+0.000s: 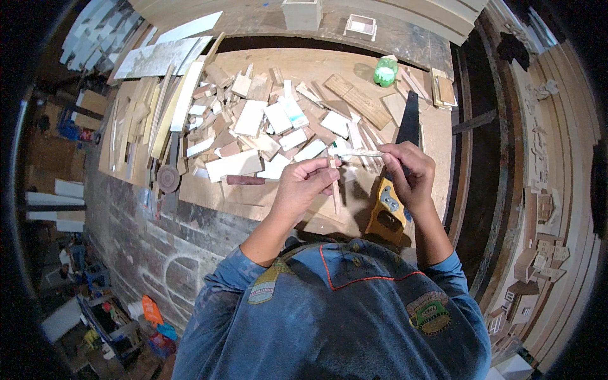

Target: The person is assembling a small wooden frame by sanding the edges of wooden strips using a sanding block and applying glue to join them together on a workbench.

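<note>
My left hand [305, 187] pinches a thin wooden stick [335, 195] that points down toward me. In my right hand [411, 172] is the end of a slim pale strip [362, 152], held level between thumb and fingers. The strip's left end meets the top of the stick by my left fingertips; whether they are joined I cannot tell. A handsaw with a yellow handle [387, 208] lies beside and partly under my right hand, its dark blade [411, 117] pointing away. Left of my left hand lies a brown, rounded piece [246, 180].
A heap of wood offcuts [253, 120] covers the board [221, 196]. Beyond stand a green container [385, 72], a pale box [302, 14] and a small open tray [360, 27]. Long strips [183, 95] lie left. Small wooden house models [523, 297] sit at far right.
</note>
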